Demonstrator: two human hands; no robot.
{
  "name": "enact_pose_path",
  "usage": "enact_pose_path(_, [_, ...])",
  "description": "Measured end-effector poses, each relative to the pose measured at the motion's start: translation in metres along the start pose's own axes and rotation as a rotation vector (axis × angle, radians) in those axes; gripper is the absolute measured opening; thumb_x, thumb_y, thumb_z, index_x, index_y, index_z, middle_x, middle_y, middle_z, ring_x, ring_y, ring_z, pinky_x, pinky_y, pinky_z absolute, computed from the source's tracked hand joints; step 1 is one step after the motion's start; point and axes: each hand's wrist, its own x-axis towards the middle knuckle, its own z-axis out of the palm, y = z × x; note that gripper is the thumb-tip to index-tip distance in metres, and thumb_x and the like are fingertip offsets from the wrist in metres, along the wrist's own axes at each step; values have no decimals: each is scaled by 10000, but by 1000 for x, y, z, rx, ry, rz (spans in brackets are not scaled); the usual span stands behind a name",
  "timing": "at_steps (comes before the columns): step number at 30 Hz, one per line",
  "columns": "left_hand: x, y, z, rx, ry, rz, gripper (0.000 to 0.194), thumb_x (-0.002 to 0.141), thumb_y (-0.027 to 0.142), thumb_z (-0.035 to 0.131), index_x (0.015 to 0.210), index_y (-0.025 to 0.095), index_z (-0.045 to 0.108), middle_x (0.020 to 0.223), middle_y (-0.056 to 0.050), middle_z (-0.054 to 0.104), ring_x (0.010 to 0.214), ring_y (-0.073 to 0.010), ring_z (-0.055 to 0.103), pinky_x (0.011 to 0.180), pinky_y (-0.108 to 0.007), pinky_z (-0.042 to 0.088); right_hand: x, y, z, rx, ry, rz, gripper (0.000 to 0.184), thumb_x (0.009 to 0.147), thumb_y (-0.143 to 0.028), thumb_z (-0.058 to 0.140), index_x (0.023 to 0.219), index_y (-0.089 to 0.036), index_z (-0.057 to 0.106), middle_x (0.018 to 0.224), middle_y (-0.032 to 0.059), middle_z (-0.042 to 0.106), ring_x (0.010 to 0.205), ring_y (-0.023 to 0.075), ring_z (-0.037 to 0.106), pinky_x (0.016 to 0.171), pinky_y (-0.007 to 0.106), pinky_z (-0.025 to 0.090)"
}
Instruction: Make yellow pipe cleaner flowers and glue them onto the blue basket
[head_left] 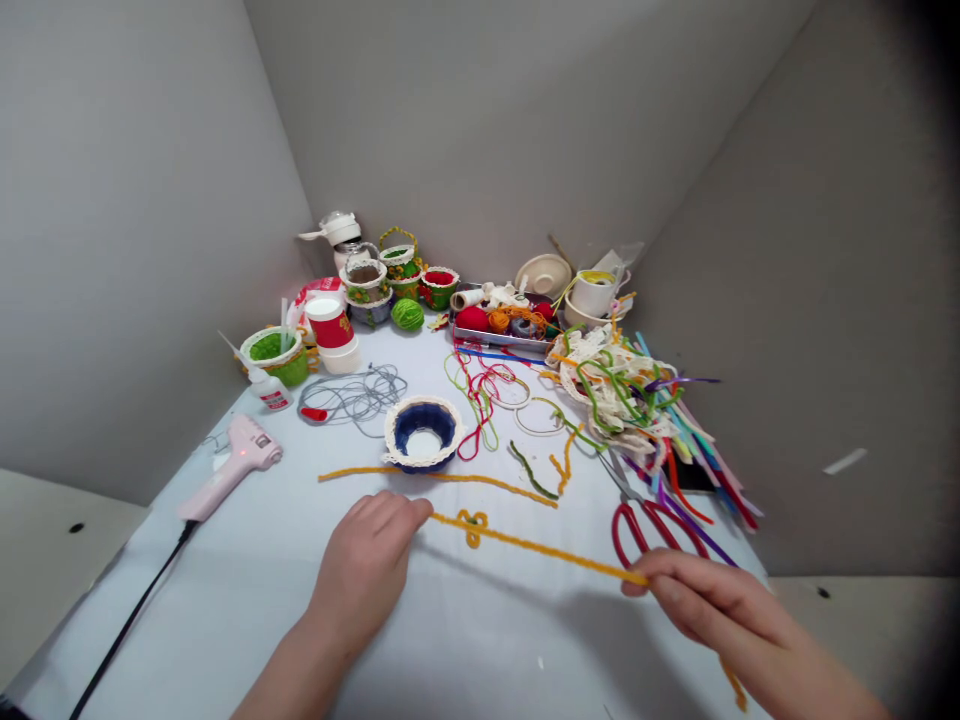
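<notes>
A yellow pipe cleaner [540, 548] with a small loop near its left end is stretched above the table between my two hands. My left hand [367, 570] is closed, pinching its left end. My right hand [712, 600] is closed, pinching it near the right, and the tail hangs below that hand. A second yellow pipe cleaner [442, 478] lies flat on the table just beyond. Behind it stands a small blue yarn-wrapped cup with white lace rim [422, 432].
Red-handled scissors [652, 530] lie by my right hand. A pink glue gun [232, 462] with a black cord rests at the left. Grey cord, glue bottle, decorated cups, yarn balls, a tray and a heap of ribbons and lace [630, 395] fill the back.
</notes>
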Motion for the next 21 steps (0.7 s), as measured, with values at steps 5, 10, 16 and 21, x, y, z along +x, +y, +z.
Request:
enact_pose_path(5, [-6, -7, -1, 2, 138, -100, 225, 870, 49, 444, 936, 197, 601, 736, -13, 645, 704, -167, 596, 678, -287, 450, 5, -6, -1, -67, -21, -61, 373, 870, -548, 474, 903, -265, 714, 886, 59, 717, 789, 220, 644, 658, 257, 533])
enact_pose_path(10, [-7, -15, -4, 6, 257, -182, 223, 873, 48, 476, 959, 198, 616, 925, -51, 649, 876, -182, 590, 813, -320, 451, 6, 0, -11, -134, 9, -80, 359, 862, -528, 505, 921, -250, 724, 926, 61, 734, 849, 228, 673, 733, 257, 551])
enact_pose_path(16, [-2, -15, -13, 44, 389, -126, 218, 837, 14, 543, 903, 191, 653, 826, -45, 616, 811, -179, 554, 765, -327, 444, 6, -1, -18, -164, 85, -122, 346, 850, -498, 526, 831, -221, 733, 801, 48, 737, 744, 197, 686, 671, 217, 554])
enact_pose_path(21, [-1, -20, -20, 93, 458, -180, 155, 843, 48, 567, 862, 173, 657, 780, -43, 611, 761, -173, 544, 730, -321, 434, 4, 7, -25, -179, 238, -146, 298, 812, -463, 579, 741, -216, 729, 730, 45, 720, 655, 180, 668, 621, 184, 538])
